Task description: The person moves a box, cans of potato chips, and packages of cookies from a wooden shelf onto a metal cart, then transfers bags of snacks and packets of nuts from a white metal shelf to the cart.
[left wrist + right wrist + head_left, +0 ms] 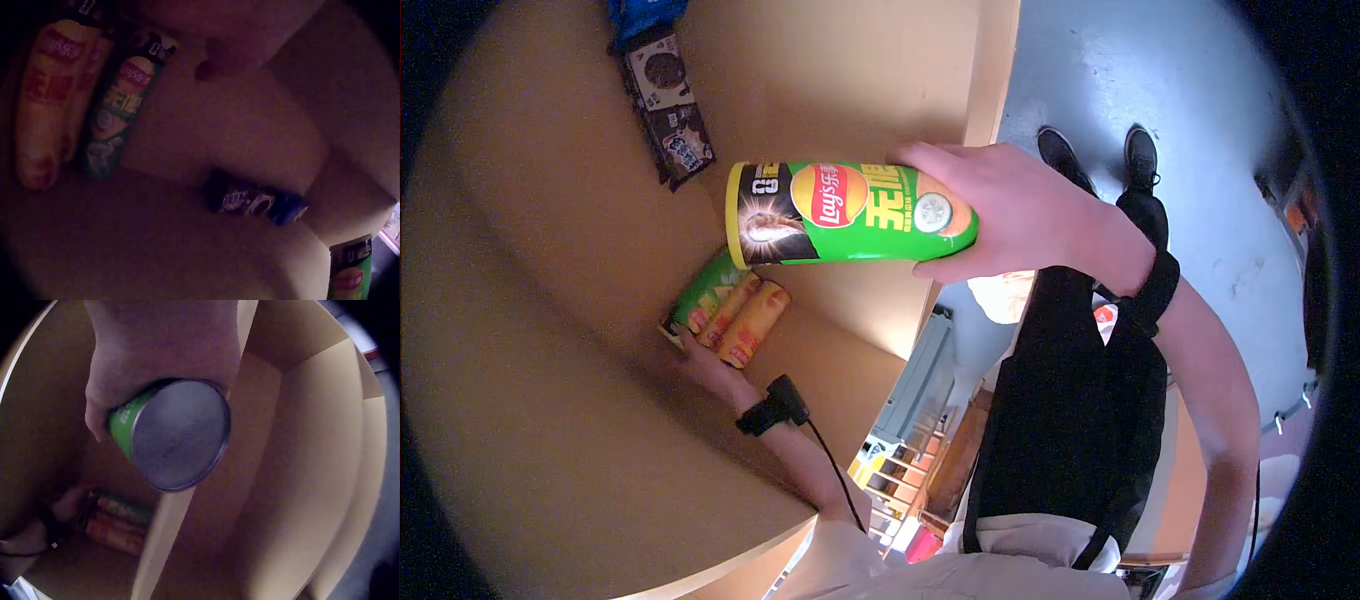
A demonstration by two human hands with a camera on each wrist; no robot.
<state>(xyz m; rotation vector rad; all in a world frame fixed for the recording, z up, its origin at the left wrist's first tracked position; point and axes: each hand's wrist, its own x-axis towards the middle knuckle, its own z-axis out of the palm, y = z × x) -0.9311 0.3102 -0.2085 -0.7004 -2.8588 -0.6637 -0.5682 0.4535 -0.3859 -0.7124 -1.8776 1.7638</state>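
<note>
My right hand (1040, 215) grips a green Lay's chip can (840, 212) around its base end, its yellow-rimmed lid end pointing into the cardboard-coloured shelf unit. In the right wrist view the can's round metal bottom (181, 434) faces the camera. Deeper in the compartment, my left hand (710, 372) is at the lid end of a second green chip can (708, 290), fingertips right at its edge. Two orange chip cans (752, 325) stand side by side with that green can. In the left wrist view the left hand (244, 34) partly covers the top of this group.
A dark cookie pack (675, 110) with a blue end lies farther along the same compartment. A divider board (165, 544) separates it from a neighbouring compartment (250, 425). Beyond the shelf's edge are the grey floor (1090, 70) and a grey box-like unit (915, 380).
</note>
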